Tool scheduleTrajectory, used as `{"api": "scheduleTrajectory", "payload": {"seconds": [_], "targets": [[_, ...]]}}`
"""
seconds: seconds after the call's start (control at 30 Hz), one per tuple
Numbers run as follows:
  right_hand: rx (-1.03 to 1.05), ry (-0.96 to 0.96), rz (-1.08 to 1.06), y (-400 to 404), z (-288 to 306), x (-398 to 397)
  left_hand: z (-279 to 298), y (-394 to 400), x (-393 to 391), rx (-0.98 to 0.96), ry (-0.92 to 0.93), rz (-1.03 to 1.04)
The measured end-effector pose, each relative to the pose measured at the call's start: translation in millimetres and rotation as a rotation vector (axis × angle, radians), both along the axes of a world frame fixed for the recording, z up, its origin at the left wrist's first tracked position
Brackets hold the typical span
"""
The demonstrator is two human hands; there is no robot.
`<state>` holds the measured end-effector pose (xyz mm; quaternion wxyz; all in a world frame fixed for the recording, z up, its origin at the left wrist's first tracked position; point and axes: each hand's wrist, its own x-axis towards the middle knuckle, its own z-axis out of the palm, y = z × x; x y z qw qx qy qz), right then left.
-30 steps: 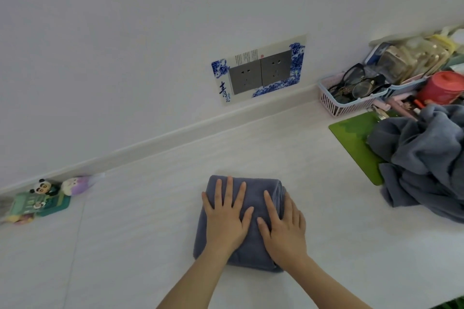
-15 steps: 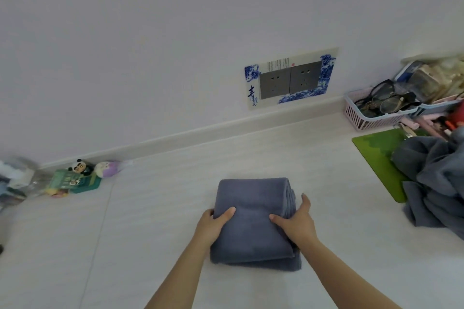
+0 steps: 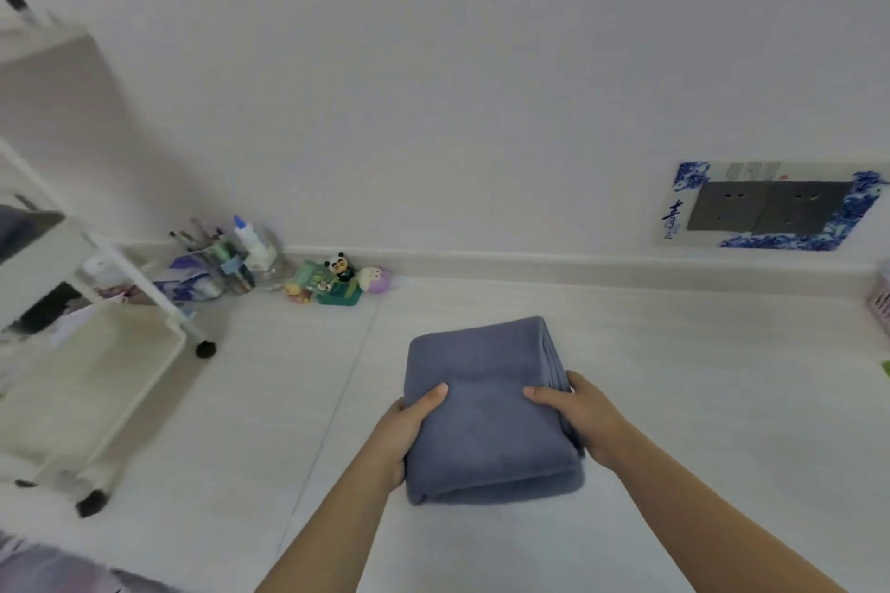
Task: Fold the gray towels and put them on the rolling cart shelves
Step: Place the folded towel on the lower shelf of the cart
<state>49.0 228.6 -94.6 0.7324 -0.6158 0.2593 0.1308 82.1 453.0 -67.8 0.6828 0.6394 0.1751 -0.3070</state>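
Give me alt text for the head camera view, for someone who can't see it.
Two hands, left hand and right hand, grip a folded gray towel by its sides. A white rolling cart stands to the left.

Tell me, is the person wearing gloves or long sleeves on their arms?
No. Both the left hand and the right hand are bare, with no gloves, rings or watch showing. The forearms are bare too; no sleeves reach into view.

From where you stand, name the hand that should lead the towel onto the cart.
Left. The left hand grips the folded gray towel on the side facing the rolling cart; the right hand grips the far side.
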Motion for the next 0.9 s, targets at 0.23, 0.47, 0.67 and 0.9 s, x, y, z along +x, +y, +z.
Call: {"api": "scheduleTrajectory", "payload": {"seconds": [0.23, 0.47, 0.67, 0.9], "targets": [[-0.008, -0.16, 0.253, 111.3, 57.3, 54.8, 52.0, 112.5, 9.8, 0.083, -0.148, 0.276], [-0.059, -0.316, 0.411, 226.0, 125.6, 90.4, 107.3, 222.0, 9.8, 0.125, -0.362, 0.453], [-0.063, -0.425, 0.506, 298.5, 176.3, 122.9, 161.7, 285.6, 8.2, 0.203, -0.601, 0.543], [-0.097, -0.472, 0.636, 348.9, 219.3, 170.6, 194.9, 322.7, 15.1, 0.215, -0.758, 0.632]]}}
